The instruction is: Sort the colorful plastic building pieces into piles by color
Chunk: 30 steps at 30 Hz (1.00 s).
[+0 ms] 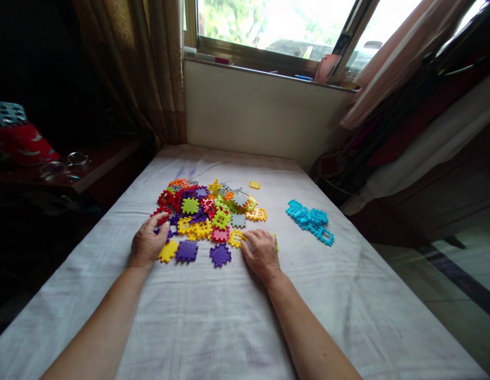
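Tile pile (190, 206) looks light, stiff, best edge-pinched; left hand (147, 240) at its left, right hand (263, 254) at its near right, both half-curled, grip unclear.

We note left forearm (102, 319) and right forearm (304, 322) bare, each tapering toward the wrist, with left hand (148, 240) and right hand (263, 254) likewise bare.

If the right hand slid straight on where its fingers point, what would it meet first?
Likely the yellow interlocking tile with window cutouts, just ahead of the right hand; whether they touch is unclear.
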Available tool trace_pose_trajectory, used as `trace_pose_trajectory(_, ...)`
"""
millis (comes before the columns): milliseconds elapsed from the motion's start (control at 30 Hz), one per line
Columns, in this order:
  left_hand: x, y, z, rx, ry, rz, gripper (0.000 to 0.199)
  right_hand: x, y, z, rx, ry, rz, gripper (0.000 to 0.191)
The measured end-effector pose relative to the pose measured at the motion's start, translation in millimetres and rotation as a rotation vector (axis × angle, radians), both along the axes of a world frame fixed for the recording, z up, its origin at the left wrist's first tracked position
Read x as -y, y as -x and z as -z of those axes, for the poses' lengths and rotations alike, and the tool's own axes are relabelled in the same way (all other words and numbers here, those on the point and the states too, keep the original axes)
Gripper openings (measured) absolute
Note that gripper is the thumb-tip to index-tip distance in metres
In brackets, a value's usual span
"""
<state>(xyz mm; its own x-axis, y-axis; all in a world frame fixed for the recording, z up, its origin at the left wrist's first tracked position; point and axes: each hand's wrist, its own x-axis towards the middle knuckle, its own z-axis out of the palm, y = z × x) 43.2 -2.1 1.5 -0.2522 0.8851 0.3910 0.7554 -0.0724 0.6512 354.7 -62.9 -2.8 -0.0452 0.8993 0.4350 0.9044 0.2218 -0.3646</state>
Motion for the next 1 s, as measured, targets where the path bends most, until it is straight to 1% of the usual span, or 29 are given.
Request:
trace_pose_trajectory(67, -0.5, -0.5, 0.1, 0.002, -0.003, 0.015, 0.038, 1.6, 15.0, -2.6, 0.001, 0.014, -0.087, 0.015)
trace_pose_trajectory(133, -0.6, -0.8, 0.1, 0.002, -0.004, 0.028, 0.037, -0.9, 23.9, -5.7, -0.015, 0.015, -0.123, 0.015)
trace_pose_trajectory(267, -1.1, -0.9, -0.1, -0.011, -0.015, 0.046, 0.036, -11.3, 33.1, -14.6, -0.031, 0.04, -0.061, 0.016)
trace_pose_trajectory(367, -1.8, -0.7, 0.5, -0.015, -0.021, 0.052, 0.035, -14.2, 42.7, -17.9, -0.006, 0.085, -0.056, 0.027)
trace_pose_trajectory(467, -2.4, -0.6, 1.5, -0.014, -0.027, 0.056, 0.035, -11.0, 51.5, -14.5, 0.021, 0.103, -0.061, 0.035)
trace_pose_trajectory(600, -3.1, -0.8, 2.5, -0.02, -0.031, 0.067, 0.036, -6.7, 52.7, -6.7, -0.052, 0.086, -0.05, 0.033)
trace_pose_trajectory(667, -3.2, -0.8, 2.6, -0.016, -0.032, 0.07, 0.037, -6.7, 50.4, -4.9, -0.092, 0.09, -0.061, 0.031)
trace_pose_trajectory(767, -3.2, -0.5, 2.3, -0.013, -0.036, 0.073, 0.037, -9.6, 42.7, -6.0, -0.131, 0.077, -0.102, 0.019)
trace_pose_trajectory(800, -3.2, -0.2, 2.2, -0.014, -0.038, 0.074, 0.036, -11.0, 37.7, -7.3, -0.149, 0.061, -0.098, 0.018)
trace_pose_trajectory(833, -3.1, 0.0, 2.0, -0.016, -0.038, 0.075, 0.036, -12.5, 31.0, -8.8, -0.172, 0.041, -0.076, 0.02)
trace_pose_trajectory(900, -2.9, 0.2, 1.4, -0.02, -0.038, 0.076, 0.035, -15.2, 11.7, -12.4, -0.233, -0.004, 0.023, 0.028)
trace_pose_trajectory(1000, -2.6, -0.2, 0.1, -0.023, -0.039, 0.081, 0.034, -17.1, -26.4, -16.5, -0.308, 0.002, 0.252, 0.031)
